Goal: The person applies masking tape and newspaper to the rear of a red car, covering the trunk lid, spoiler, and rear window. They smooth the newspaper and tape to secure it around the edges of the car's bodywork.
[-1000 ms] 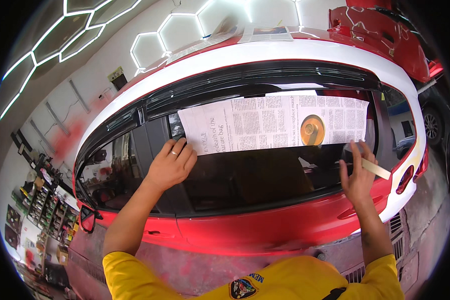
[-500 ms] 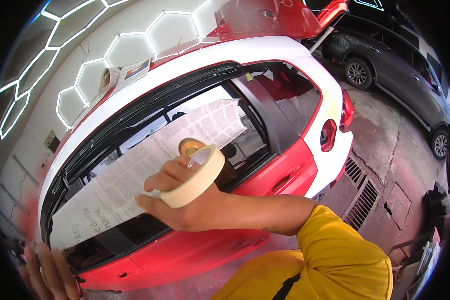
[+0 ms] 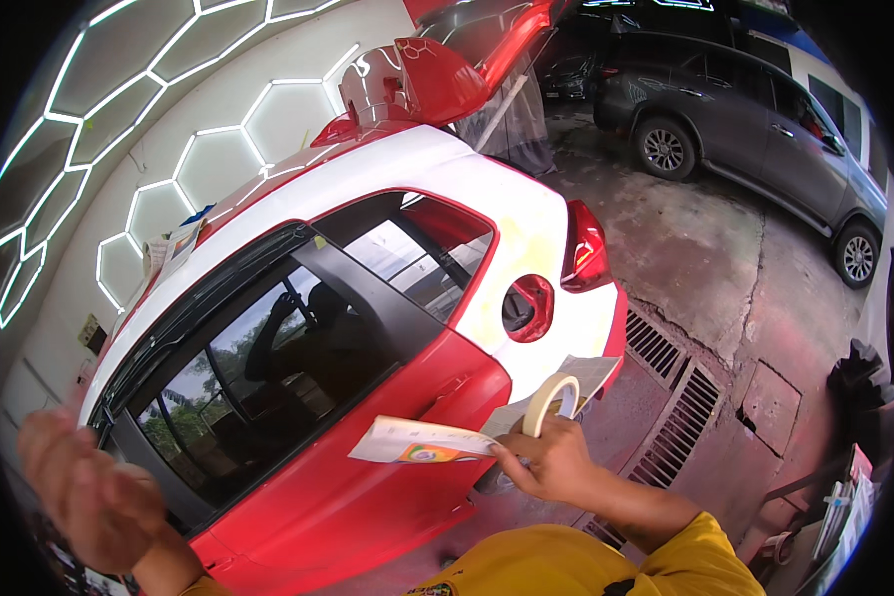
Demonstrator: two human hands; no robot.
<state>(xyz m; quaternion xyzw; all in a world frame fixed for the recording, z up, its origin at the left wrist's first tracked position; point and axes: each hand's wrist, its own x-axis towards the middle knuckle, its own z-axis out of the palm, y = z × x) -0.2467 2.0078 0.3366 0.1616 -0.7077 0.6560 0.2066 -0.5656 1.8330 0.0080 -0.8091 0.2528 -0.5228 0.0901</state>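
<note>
My right hand (image 3: 556, 462) is closed round a roll of cream masking tape (image 3: 539, 402) and a newspaper sheet (image 3: 417, 438). The sheet juts out to the left of the fingers, and more paper shows behind the hand. It hangs in front of the red rear door (image 3: 338, 487) of a red and white car. My left hand (image 3: 104, 497) is raised at the lower left near the front end of the side window (image 3: 258, 387). Motion blurs its fingers, so their grip cannot be made out.
The car's tailgate (image 3: 512, 45) stands raised. A red tail light (image 3: 586, 248) and a round fuel-filler recess (image 3: 528, 308) mark its rear corner. Floor grates (image 3: 680, 422) run behind it. A dark grey SUV (image 3: 735, 109) is parked at the far right. Papers (image 3: 174, 246) lie on the roof.
The newspaper has come away from the side window, now in full view. My right hand has moved right with the tape and paper. My left hand has risen. The view has shifted toward the car's rear.
</note>
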